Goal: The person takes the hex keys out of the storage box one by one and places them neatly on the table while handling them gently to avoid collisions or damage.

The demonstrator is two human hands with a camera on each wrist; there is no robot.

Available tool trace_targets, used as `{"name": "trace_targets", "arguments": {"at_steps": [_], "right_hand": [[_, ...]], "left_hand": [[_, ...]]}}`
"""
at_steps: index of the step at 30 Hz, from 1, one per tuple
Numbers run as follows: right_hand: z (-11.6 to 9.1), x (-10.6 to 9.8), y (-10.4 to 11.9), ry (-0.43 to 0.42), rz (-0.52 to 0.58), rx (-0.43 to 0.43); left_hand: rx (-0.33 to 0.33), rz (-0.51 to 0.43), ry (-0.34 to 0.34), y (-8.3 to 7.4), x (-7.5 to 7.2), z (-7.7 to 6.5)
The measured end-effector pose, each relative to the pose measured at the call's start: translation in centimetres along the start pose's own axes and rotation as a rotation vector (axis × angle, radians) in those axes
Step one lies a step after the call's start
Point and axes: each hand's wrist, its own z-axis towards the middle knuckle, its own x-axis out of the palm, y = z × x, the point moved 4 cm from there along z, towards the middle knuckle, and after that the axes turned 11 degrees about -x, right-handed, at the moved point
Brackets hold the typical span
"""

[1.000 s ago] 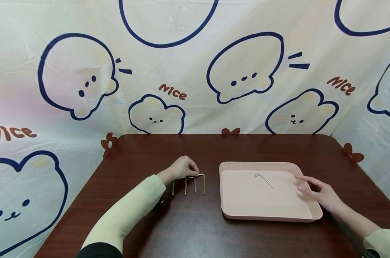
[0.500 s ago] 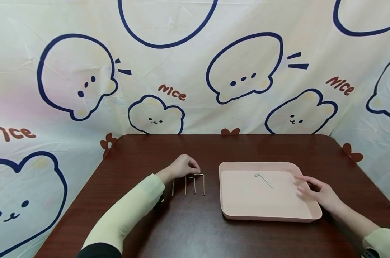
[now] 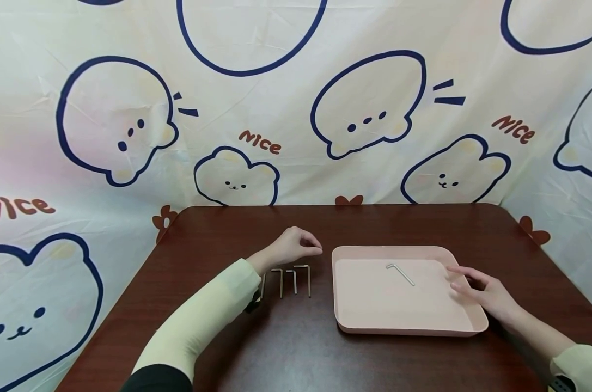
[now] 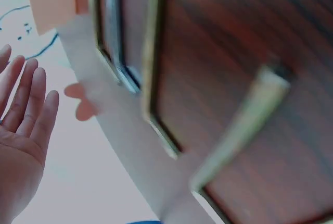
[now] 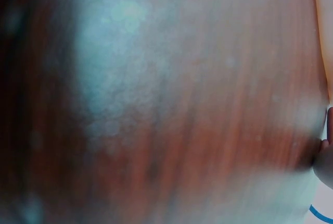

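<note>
My left hand [image 3: 290, 246] is over the table just behind a row of several L-shaped hex keys [image 3: 309, 282]. Its fingers are nearly straight in the left wrist view, and nothing is seen in the hand [image 4: 23, 125]. The keys lie side by side, long arms toward me; the leftmost hex key [image 3: 263, 287] is partly behind the sleeve. A pink tray [image 3: 398, 330] stands to the right with one silver hex key [image 3: 402, 275] in it. My right hand [image 3: 487, 294] holds the tray's right rim, thumb and a finger over the inside; its other fingers are mostly hidden.
A dark brown wooden table [image 3: 300, 348] carries everything. Behind it and at the sides hangs a pale cloth [image 3: 296, 109] printed with cartoon bears. The right wrist view is mostly blurred tabletop [image 5: 197, 104], with a sliver of tray and fingers at its right edge.
My left hand has lifted off the row of hex keys and moved right and back, away from the rightmost key. The right hand and tray stay where they were.
</note>
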Motion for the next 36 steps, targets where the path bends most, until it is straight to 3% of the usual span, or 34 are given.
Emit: {"name": "trace_targets", "arguments": {"at_steps": [10, 16, 26, 36], "right_hand": [[-0.1, 0.0, 0.2, 0.011, -0.001, 0.004], [-0.1, 0.0, 0.1, 0.006, -0.026, -0.002], [-0.1, -0.1, -0.1, 0.002, -0.053, -0.016], [-0.1, -0.1, 0.1, -0.005, -0.026, -0.027]], "left_hand": [[0.047, -0.021, 0.098, -3.6, 1.4, 0.4], [0.102, 0.02, 0.112, -5.5, 2.2, 1.0], [0.139, 0.051, 0.162, -7.9, 3.6, 2.0], [0.115, 0.091, 0.236, -9.8, 5.0, 2.9]]}}
